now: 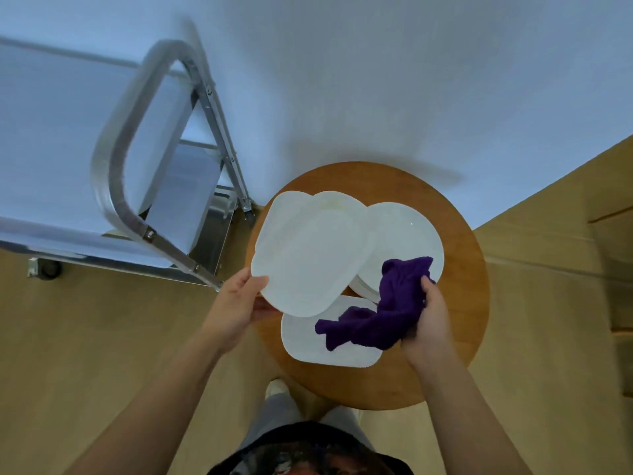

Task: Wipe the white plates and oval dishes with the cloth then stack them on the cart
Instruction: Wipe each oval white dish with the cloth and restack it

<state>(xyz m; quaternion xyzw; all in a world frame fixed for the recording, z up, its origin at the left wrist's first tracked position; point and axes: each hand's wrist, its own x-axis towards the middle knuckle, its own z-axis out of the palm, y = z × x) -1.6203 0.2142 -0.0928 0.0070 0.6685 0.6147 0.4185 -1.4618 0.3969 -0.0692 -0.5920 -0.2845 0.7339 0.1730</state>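
Observation:
My left hand [239, 305] grips the near-left rim of a white oval dish [305, 255], thumb on top, and holds it lifted over the round wooden table [459, 303]. My right hand [430, 317] holds a bunched purple cloth [380, 320] just right of that dish; the cloth's tail hangs over another white oval dish [308, 341] lying on the table's near side. A stack of round white plates [404, 234] stands at the table's back right. A further white dish [337, 202] peeks out behind the lifted one.
A metal cart [113, 186] with a tubular handle and flat white top shelf stands to the left of the table, on small wheels [46, 269]. The floor is light wood. A white wall runs behind the table. My legs and a shoe [277, 389] are below the table's edge.

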